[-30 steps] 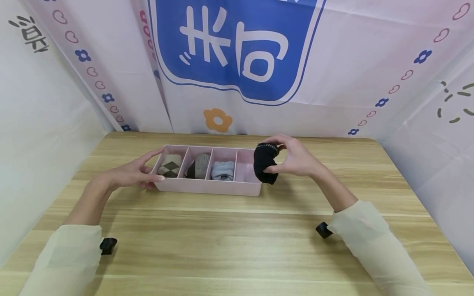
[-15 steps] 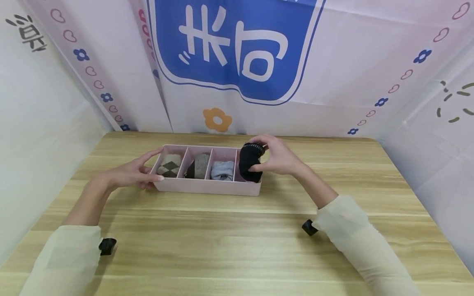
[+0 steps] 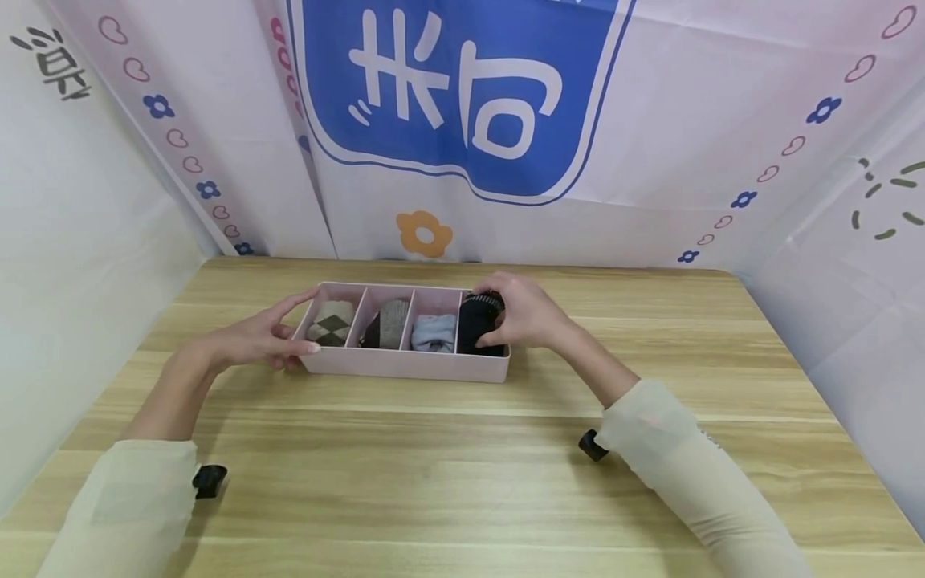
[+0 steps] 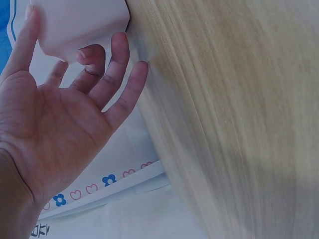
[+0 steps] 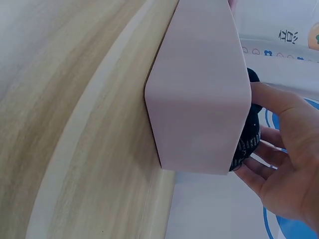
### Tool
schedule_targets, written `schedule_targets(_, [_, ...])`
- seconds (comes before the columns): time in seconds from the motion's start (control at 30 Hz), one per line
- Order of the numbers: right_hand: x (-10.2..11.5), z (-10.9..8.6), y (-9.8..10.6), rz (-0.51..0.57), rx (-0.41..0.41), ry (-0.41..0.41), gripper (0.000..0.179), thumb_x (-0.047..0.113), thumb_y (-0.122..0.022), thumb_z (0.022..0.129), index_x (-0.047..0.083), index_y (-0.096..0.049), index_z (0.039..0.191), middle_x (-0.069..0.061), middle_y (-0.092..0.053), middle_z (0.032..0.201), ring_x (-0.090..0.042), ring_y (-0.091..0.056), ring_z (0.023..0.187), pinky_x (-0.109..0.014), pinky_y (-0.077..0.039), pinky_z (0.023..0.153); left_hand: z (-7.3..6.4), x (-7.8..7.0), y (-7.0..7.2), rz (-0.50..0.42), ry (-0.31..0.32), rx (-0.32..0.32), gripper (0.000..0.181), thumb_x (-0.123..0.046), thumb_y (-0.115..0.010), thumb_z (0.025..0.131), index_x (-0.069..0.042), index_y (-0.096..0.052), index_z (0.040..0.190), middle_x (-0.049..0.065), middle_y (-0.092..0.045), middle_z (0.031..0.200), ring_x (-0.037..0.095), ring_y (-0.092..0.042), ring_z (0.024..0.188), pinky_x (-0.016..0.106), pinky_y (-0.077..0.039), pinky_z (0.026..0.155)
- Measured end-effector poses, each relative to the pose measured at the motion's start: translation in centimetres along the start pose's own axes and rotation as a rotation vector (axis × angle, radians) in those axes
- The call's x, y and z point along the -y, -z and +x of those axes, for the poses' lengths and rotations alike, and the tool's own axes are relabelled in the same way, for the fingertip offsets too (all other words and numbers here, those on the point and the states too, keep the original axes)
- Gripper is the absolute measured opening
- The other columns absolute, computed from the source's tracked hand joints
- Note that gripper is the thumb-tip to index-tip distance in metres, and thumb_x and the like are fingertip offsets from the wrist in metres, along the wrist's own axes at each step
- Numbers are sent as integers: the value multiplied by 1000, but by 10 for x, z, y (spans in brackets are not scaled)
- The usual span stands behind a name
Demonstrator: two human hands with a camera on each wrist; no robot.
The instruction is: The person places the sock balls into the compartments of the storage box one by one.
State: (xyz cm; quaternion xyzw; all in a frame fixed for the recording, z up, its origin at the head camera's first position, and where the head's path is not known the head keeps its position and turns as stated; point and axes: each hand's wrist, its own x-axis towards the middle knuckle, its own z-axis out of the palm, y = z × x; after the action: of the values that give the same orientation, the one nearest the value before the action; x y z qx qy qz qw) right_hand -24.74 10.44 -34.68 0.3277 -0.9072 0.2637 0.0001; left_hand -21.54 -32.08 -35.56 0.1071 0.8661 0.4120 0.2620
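Note:
A pink divided storage box [image 3: 405,366] lies lengthwise near the table's back edge. My left hand [image 3: 253,337] holds its left end, thumb at the front corner and index finger at the back; the other fingers curl loosely below, as the left wrist view shows. In the rightmost compartment sits a black rolled pair of socks [image 3: 475,325], gripped by my right hand [image 3: 526,311] between thumb and fingers. From the right wrist, these socks [image 5: 249,134] bulge above the rim. The other compartments hold argyle socks [image 3: 332,325], grey-brown socks [image 3: 390,325] and pale blue-grey socks [image 3: 435,331].
The wooden table [image 3: 405,482] stretches in front of the box and to both sides. A printed white cloth [image 3: 621,233] hangs right behind the table, and cloth walls flank it. A small black device [image 3: 209,481] sits at each sleeve.
My right hand has carried the black socks leftward from beside the box, over its right end and down into the rightmost compartment. The left hand and the box look unmoved.

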Motion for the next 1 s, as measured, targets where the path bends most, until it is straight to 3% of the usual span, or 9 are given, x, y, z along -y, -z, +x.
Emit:
schedule_targets(0.17, [0, 0, -1, -1, 6, 18, 74, 23, -100, 67, 1, -67, 129, -14, -68, 128, -23, -66, 90, -41, -55, 87, 0, 0, 1, 10, 11, -8, 104, -27, -71, 100, -24, 8, 168, 16, -69, 96, 27, -66, 90, 39, -53, 79])
schedule_targets(0.4, [-3, 2, -8, -80, 57, 16, 71, 23, -99, 67, 1, -69, 128, -12, -70, 126, -28, -65, 114, -45, -50, 101, -1, 0, 0, 9, 17, -5, 104, -27, -71, 100, -25, 8, 168, 16, -69, 97, 28, -65, 90, 40, -53, 79])
schedule_targets(0.7, [-4, 4, -15, -192, 108, 50, 64, 24, -96, 72, 1, -71, 126, -11, -71, 125, -29, -65, 117, -46, -48, 104, -1, -2, -1, -2, 17, -3, 104, -27, -71, 100, -26, 8, 168, 16, -67, 95, 28, -63, 85, 39, -52, 77])
schedule_targets(0.83, [-6, 2, -13, -130, 106, 45, 65, 25, -96, 73, 1, -70, 128, -12, -71, 127, -30, -65, 119, -46, -48, 105, -2, -2, -1, -7, 16, -2, 105, -26, -71, 99, -26, 8, 167, 16, -67, 94, 27, -63, 85, 39, -52, 77])
schedule_targets(1.0, [-11, -4, -8, 65, 64, 50, 63, 22, -95, 76, 0, -69, 129, -13, -71, 127, -30, -63, 121, -46, -48, 106, -2, -2, -1, -10, 19, -5, 105, -26, -72, 99, -27, 8, 167, 16, -67, 94, 28, -64, 87, 39, -53, 78])
